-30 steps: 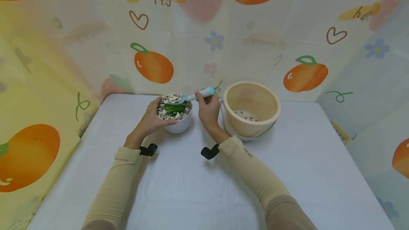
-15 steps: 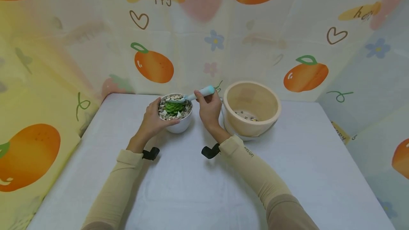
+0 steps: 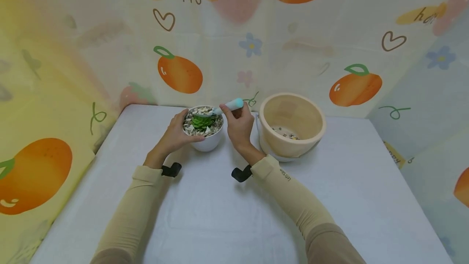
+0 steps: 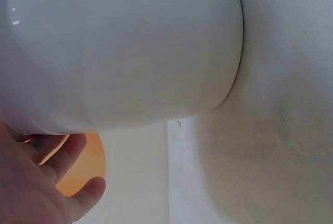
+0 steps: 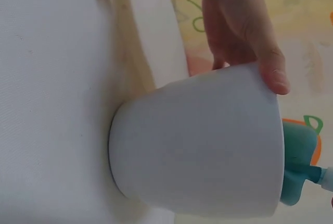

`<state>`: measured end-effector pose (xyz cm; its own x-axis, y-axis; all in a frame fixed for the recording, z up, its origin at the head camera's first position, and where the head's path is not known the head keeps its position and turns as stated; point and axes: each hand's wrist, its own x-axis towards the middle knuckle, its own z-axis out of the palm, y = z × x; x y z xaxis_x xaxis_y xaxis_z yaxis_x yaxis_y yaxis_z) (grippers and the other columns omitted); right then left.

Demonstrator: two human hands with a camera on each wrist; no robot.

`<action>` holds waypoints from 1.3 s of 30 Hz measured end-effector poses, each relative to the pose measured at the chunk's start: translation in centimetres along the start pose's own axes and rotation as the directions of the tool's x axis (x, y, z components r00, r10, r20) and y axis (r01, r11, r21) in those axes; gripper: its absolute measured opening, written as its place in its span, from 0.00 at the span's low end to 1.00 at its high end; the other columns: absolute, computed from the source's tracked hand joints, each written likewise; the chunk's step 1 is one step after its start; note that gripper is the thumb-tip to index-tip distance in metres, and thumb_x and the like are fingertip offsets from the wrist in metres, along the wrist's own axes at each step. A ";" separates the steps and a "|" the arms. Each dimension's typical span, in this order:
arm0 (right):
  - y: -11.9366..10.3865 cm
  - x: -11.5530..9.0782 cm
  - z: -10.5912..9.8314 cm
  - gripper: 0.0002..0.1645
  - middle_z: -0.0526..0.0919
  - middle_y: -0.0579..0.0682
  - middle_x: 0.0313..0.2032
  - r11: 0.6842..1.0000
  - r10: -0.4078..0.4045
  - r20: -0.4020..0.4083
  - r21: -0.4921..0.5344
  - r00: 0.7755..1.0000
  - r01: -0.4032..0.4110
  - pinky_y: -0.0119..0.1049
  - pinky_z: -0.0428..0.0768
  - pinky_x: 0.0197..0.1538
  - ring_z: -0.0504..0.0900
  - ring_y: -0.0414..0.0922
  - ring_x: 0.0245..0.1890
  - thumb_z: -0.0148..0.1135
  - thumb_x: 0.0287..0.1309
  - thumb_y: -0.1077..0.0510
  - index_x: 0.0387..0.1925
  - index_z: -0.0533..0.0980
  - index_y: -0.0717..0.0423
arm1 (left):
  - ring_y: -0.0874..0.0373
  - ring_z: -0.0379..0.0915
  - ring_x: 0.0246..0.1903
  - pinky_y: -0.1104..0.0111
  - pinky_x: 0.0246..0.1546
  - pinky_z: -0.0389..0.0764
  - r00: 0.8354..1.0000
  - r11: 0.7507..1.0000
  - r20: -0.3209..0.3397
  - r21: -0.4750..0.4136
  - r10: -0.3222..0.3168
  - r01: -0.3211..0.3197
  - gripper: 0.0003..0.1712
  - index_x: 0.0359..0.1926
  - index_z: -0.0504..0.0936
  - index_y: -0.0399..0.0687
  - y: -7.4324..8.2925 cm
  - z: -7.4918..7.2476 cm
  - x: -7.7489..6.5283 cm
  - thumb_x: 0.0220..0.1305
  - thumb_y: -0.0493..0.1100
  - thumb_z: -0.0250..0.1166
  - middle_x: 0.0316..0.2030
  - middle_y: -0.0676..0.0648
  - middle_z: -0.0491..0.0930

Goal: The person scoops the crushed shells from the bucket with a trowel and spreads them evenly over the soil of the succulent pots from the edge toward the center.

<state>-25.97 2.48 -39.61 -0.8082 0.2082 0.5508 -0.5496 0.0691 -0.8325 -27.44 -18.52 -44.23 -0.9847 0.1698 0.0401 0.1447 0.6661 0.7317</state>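
Observation:
A white flowerpot (image 3: 207,144) stands upright on the table, filled with pale pebbles (image 3: 194,128) around a green succulent (image 3: 202,122). My left hand (image 3: 174,135) holds the pot's left side near the rim, its thumb along the front edge. With my right hand (image 3: 239,127) I grip the pale blue handle of a small garden trowel (image 3: 233,104). Its blade lies over the pebbles behind the succulent. In the right wrist view the teal trowel blade (image 5: 298,153) shows at the pot's rim, its far edge hidden by the pot.
Right of my right hand is a large beige pot (image 3: 289,144) with a few pebbles on its bottom. The white-covered table (image 3: 220,215) reaches back to a printed cloth (image 3: 223,52).
The whole scene shifts slightly as the head camera turns. The trowel blade stays at the pebbles behind the succulent, tilting a little. Both hands keep their holds.

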 end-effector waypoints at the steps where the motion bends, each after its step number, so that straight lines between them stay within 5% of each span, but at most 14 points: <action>1: 0.0 0.0 0.0 0.13 0.85 0.67 0.34 1.000 -0.006 -0.003 0.000 1.000 0.006 0.30 0.83 0.42 0.86 0.58 0.37 0.66 0.58 0.65 0.38 0.73 0.72 | 0.38 0.50 0.71 0.40 0.69 0.56 1.000 1.000 -0.005 -0.003 0.004 -0.004 0.69 0.76 0.45 0.42 0.0 0.0 0.0 0.45 0.61 0.77 0.73 0.35 0.52; 12: 0.0 0.3 -0.6 0.16 0.84 0.62 0.29 0.990 -0.141 0.008 -0.022 0.990 0.141 0.32 0.83 0.37 0.86 0.52 0.31 0.69 0.58 0.57 0.35 0.74 0.66 | 0.40 0.52 0.71 0.42 0.69 0.57 0.999 0.999 -0.035 -0.034 -0.001 0.000 0.69 0.76 0.45 0.43 0.1 0.6 0.0 0.45 0.62 0.77 0.72 0.34 0.52; 26: 0.1 0.1 -0.9 0.14 0.85 0.62 0.29 0.989 -0.132 -0.023 -0.072 0.991 0.130 0.34 0.84 0.37 0.87 0.52 0.30 0.70 0.56 0.60 0.36 0.75 0.67 | 0.38 0.54 0.69 0.41 0.68 0.58 0.998 0.999 -0.062 -0.032 0.013 -0.015 0.69 0.76 0.45 0.41 -0.1 1.2 -0.4 0.44 0.63 0.77 0.70 0.32 0.54; 35: -2.1 -0.6 -0.9 0.12 0.84 0.65 0.26 0.982 -0.145 -0.039 -0.129 0.989 0.139 0.32 0.83 0.33 0.86 0.55 0.26 0.69 0.54 0.67 0.32 0.72 0.69 | 0.40 0.49 0.72 0.41 0.69 0.55 1.000 0.999 0.018 -0.035 0.025 -0.024 0.68 0.77 0.43 0.43 -0.7 0.1 -0.6 0.47 0.59 0.76 0.73 0.35 0.49; 39: -0.9 -0.1 -0.8 0.14 0.84 0.63 0.26 0.981 -0.145 -0.034 -0.136 0.989 0.139 0.33 0.83 0.33 0.86 0.53 0.27 0.70 0.55 0.63 0.32 0.72 0.66 | 0.39 0.46 0.73 0.40 0.70 0.54 0.998 0.998 0.056 -0.066 -0.001 0.005 0.68 0.77 0.40 0.47 -0.6 -0.3 -0.2 0.48 0.59 0.75 0.75 0.36 0.46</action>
<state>-25.21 3.20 -38.91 -0.7124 0.2293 0.6633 -0.6225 0.2298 -0.7481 -27.36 -19.18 -44.51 -0.9778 0.2096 0.0007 0.1329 0.6174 0.7753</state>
